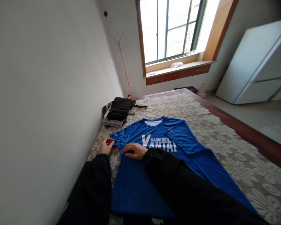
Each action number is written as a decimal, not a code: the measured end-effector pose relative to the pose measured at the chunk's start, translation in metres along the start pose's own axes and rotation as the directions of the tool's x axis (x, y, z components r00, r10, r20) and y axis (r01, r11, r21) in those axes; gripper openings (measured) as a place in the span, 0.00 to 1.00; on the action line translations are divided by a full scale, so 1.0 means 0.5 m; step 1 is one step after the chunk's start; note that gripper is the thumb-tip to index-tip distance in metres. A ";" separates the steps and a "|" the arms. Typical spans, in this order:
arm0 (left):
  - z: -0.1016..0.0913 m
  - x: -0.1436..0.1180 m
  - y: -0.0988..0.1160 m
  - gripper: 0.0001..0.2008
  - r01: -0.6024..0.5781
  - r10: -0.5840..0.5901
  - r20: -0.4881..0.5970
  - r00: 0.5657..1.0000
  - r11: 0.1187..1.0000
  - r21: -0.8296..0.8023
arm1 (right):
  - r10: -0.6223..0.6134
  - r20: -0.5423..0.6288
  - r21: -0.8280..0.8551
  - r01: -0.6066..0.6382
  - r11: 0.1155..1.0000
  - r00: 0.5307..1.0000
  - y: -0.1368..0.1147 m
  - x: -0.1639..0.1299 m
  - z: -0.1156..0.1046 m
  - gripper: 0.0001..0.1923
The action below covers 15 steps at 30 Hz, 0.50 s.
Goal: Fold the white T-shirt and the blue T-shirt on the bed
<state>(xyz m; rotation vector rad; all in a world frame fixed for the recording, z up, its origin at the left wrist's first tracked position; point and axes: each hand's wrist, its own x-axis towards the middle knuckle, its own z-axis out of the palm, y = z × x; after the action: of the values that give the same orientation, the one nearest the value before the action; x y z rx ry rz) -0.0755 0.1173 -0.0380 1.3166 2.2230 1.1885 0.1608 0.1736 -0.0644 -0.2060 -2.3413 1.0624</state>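
A blue T-shirt (159,156) with white lettering lies flat on the bed, collar away from me. Its right sleeve is folded in over the chest. My left hand (106,146) pinches the edge of the patterned left sleeve (121,137) near the wall. My right hand (134,150) rests palm down on the shirt just below that sleeve, pressing the cloth. Both my arms are in black sleeves.
A stack of folded dark clothes (118,112) sits on the bed beyond the shirt, against the white wall (49,93). The flowered bed cover (224,134) stretches right to a wooden bed edge (248,134). A window, a pink coat stand (124,62) and a white cabinet (259,65) stand further back.
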 end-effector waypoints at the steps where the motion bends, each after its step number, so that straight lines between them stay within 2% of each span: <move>1: 0.001 0.001 0.003 0.12 -0.003 0.002 -0.004 1.000 1.000 -0.016 | 0.052 -0.087 0.086 -0.045 0.995 0.995 0.002 0.003 0.000 0.13; 2: 0.003 0.004 0.009 0.13 -0.009 0.009 -0.011 1.000 1.000 -0.025 | 0.126 -0.180 0.183 -0.093 0.979 0.976 0.007 0.007 -0.001 0.15; 4: 0.011 0.014 0.030 0.16 -0.034 0.033 -0.038 0.999 0.999 -0.024 | 0.291 -0.329 0.365 -0.163 0.916 0.898 0.021 0.014 -0.006 0.19; 6: 0.029 0.016 0.065 0.18 -0.079 0.079 -0.073 0.994 0.997 -0.003 | 0.407 -0.411 0.478 -0.188 0.858 0.816 0.042 0.019 -0.016 0.24; 8: 0.058 0.001 0.109 0.20 -0.151 0.152 -0.081 0.985 0.988 0.018 | 0.460 -0.457 0.512 -0.198 0.836 0.761 0.064 0.020 -0.033 0.30; 10: 0.093 -0.032 0.154 0.22 -0.281 0.280 0.027 0.960 0.959 0.030 | 0.503 -0.502 0.534 -0.205 0.820 0.704 0.083 0.019 -0.050 0.34; 11: 0.110 -0.052 0.173 0.23 -0.380 0.371 0.148 0.917 0.925 0.032 | 0.518 -0.523 0.538 -0.209 0.817 0.677 0.090 0.018 -0.057 0.35; 12: 0.123 -0.072 0.188 0.25 -0.503 0.468 0.311 0.827 0.864 0.036 | 0.528 -0.543 0.535 -0.216 0.817 0.652 0.096 0.017 -0.062 0.36; 13: 0.133 -0.090 0.199 0.26 -0.590 0.522 0.430 0.736 0.807 0.029 | 0.536 -0.565 0.528 -0.225 0.819 0.628 0.100 0.016 -0.065 0.36; 14: 0.139 -0.104 0.203 0.27 -0.645 0.547 0.510 0.664 0.764 0.021 | 0.541 -0.585 0.517 -0.236 0.823 0.604 0.103 0.015 -0.066 0.37; 15: 0.140 -0.113 0.203 0.27 -0.664 0.549 0.539 0.638 0.747 0.025 | 0.544 -0.603 0.505 -0.249 0.827 0.584 0.104 0.014 -0.066 0.36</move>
<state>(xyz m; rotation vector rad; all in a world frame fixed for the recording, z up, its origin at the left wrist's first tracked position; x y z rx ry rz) 0.0567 0.1298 -0.0106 2.2956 1.5787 0.6261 0.1682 0.2325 -0.0821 -0.8910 -1.3432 1.2996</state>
